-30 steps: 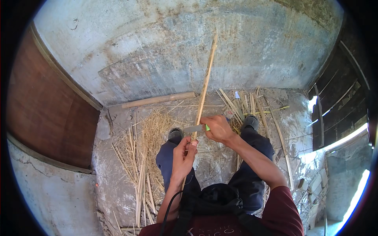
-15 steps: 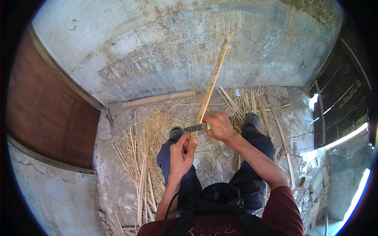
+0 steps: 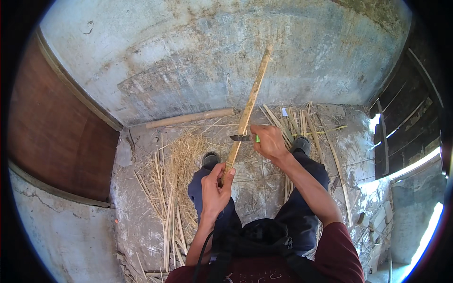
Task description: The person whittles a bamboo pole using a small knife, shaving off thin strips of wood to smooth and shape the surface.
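A long bamboo strip (image 3: pixel 254 96) slants up and away in front of me, its far end rising against the wall. My left hand (image 3: pixel 217 189) grips its near end between thumb and fingers. In my right hand (image 3: pixel 271 142) is a knife (image 3: pixel 241 138) with a dark blade and some green at the handle. The blade lies across the strip a little beyond my left hand, with a small pale curl of shaving beside it. The fingers wrapped round the handle hide most of it.
Pale shavings (image 3: pixel 186 153) heap on the floor to the left, with split strips (image 3: pixel 170 221) beside them. More strips (image 3: pixel 337 162) lie to the right. A bamboo pole (image 3: pixel 191 118) rests along the wall foot. Broken bricks (image 3: pixel 377 219) sit at the right. My shoes (image 3: pixel 301 145) flank the work.
My right hand and the knife have moved away from my left hand, up along the strip. The strip's far end has dipped slightly to the left. My left hand keeps its grip.
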A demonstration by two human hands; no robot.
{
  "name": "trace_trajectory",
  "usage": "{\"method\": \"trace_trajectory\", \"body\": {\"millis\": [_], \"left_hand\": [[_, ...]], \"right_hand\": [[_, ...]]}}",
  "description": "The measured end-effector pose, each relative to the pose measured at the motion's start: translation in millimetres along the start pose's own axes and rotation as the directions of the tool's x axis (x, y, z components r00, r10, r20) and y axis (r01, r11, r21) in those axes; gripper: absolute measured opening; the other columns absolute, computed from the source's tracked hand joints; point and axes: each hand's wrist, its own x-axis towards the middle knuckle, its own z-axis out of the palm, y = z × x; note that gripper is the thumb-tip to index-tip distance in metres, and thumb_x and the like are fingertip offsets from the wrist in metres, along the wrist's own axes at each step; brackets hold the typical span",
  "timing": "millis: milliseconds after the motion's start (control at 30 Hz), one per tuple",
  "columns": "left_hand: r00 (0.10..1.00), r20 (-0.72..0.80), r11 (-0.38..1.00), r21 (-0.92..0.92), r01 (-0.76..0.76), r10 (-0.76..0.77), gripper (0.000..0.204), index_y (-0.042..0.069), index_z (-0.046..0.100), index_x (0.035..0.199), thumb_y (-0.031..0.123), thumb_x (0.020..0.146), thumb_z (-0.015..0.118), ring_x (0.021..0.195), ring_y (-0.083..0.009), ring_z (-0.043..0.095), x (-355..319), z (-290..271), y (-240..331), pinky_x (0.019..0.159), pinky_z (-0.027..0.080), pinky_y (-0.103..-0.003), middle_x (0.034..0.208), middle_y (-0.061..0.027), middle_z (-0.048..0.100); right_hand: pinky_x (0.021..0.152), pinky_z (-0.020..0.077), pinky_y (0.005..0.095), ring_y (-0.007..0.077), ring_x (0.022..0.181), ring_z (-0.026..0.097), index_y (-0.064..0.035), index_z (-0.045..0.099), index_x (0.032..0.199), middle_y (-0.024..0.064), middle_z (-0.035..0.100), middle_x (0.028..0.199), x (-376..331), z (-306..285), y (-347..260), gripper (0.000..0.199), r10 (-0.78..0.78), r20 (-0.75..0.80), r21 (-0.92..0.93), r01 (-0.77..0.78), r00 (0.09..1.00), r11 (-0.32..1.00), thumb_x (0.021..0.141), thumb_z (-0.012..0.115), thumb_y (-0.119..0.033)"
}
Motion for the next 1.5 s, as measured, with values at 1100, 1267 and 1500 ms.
{"method": "trace_trajectory", "body": {"millis": [1100, 1267, 1500], "left_hand": [[0.997, 0.039, 0.998, -0.011, 0.070, -0.069, 0.013, -0.003, 0.071, 0.113, 0.009, 0.106, 0.071, 0.065, 0.0005, 0.039, -21.7, -8.2, -8.8, 0.054, 0.026, -0.023, 0.073, 0.0071, 0.059], [0.999, 0.032, 0.998, 0.040, 0.041, -0.043, 0.014, -0.002, 0.069, 0.107, 0.012, 0.106, 0.072, 0.060, -0.0017, 0.038, -26.9, -13.7, -0.7, 0.051, 0.028, -0.026, 0.065, 0.0017, 0.054], [0.995, 0.061, 0.995, 0.068, 0.077, -0.081, 0.015, -0.001, 0.071, 0.111, 0.013, 0.105, 0.072, 0.059, -0.0020, 0.040, -44.5, -25.4, -13.3, 0.051, 0.030, -0.027, 0.068, 0.0002, 0.061]], "right_hand": [[0.067, 0.0549, 0.0530, 0.0472, 0.073, 0.069, -0.0010, 0.071, 0.093, 0.0255, 0.068, 0.076, 20.5, -12.9, 21.8, 0.016, 0.037, -0.136, -0.090, -0.049, 0.990, 0.995, 0.078, 0.064, 0.001], [0.070, 0.0548, 0.0538, 0.0496, 0.076, 0.068, -0.0008, 0.073, 0.095, 0.0274, 0.068, 0.077, 29.6, -20.0, 37.3, 0.018, 0.128, -0.169, -0.017, -0.133, 0.977, 0.991, 0.081, 0.062, 0.000], [0.072, 0.0568, 0.0556, 0.0472, 0.080, 0.072, -0.0039, 0.074, 0.101, 0.0266, 0.072, 0.083, 36.9, -36.0, 68.3, 0.023, 0.186, -0.252, -0.198, -0.239, 0.950, 0.950, 0.080, 0.064, -0.004]]}}
